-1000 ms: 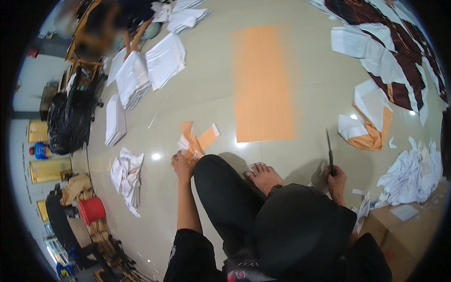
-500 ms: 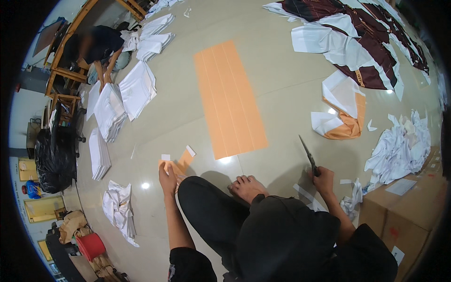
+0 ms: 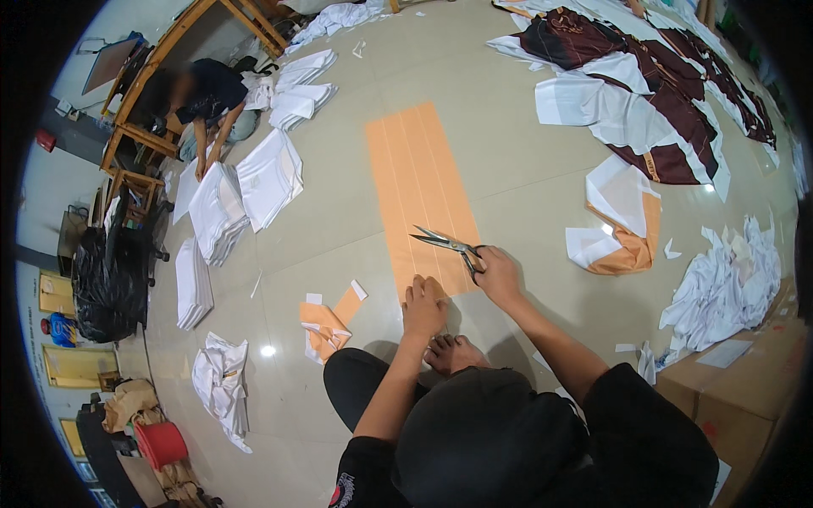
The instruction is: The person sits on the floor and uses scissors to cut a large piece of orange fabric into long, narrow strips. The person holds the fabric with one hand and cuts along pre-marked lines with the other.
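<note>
A long strip of orange cloth (image 3: 423,186) with thin pale lines along it lies flat on the floor in front of me. At its near edge my left hand (image 3: 425,311) rests with fingers stretched onto the cloth, close to my bare foot (image 3: 455,354). My right hand (image 3: 500,275) is closed round the dark handles of a pair of scissors (image 3: 445,240). The scissor blades are a little apart and point left, above the strip. To the left of my knee lies a crumpled orange and white cloth piece (image 3: 323,328), with no hand on it.
Stacks of folded white cloth (image 3: 222,207) lie at the left, where another person (image 3: 207,102) crouches. Brown and white cloth (image 3: 652,110) spreads at the far right. Nearer are a folded orange and white piece (image 3: 627,229), a heap of white scraps (image 3: 728,288) and a cardboard box (image 3: 728,381).
My left hand has let go of the small orange and white piece and moved right to the strip. My right hand has brought the scissors left, over the strip, their blades now parted.
</note>
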### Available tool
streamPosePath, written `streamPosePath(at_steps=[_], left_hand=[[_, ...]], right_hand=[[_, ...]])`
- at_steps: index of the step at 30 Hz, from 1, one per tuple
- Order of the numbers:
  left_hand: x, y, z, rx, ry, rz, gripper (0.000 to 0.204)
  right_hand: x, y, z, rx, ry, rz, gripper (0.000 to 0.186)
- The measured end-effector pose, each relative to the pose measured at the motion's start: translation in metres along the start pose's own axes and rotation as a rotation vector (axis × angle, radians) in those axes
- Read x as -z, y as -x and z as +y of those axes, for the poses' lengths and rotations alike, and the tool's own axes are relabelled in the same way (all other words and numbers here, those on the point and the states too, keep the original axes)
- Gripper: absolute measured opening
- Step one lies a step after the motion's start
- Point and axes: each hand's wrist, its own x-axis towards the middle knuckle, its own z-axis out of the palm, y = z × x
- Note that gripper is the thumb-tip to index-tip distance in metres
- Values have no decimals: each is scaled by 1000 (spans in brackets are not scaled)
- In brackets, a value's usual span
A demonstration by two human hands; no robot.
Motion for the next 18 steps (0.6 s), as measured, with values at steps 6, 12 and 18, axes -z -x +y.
streamPosePath(at_steps=[6,12,18], left_hand=[[-5,21,18,66,-31,-39,77],[-5,31,31,74,-33,-57,79],[-11,37,25,44,-85,-86,81]], right_hand=[[8,-20,3,62,150,-187,40],[22,-16,13,90,211,-181,40],[31,8,15,62,224,-70,40]])
